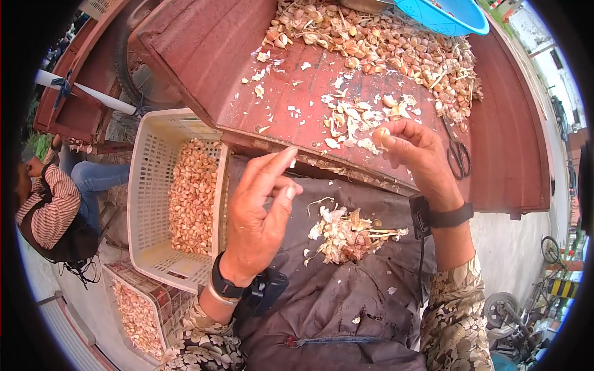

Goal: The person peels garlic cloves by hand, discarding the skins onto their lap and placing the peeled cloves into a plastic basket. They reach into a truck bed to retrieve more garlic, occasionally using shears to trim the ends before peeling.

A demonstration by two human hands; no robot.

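Observation:
My left hand (263, 210) is raised over the dark apron (346, 297), fingers apart, with nothing in it that I can see. Over the front edge of the red cart bed (278, 111), my right hand (414, 151) pinches a small pale garlic clove (382, 132) between thumb and forefinger. Loose papery skins (352, 120) lie on the bed just beyond that hand. Black-handled scissors (458, 151) rest to its right. A clump of garlic skins and stems (349, 235) sits on the apron between my wrists.
A large garlic pile (383, 49) and a blue basin (445, 15) occupy the cart's far side. Left of me stands a cream crate (142, 198) of cloves, with another crate (158, 297) below it. A person in a striped top (59, 210) sits at the far left.

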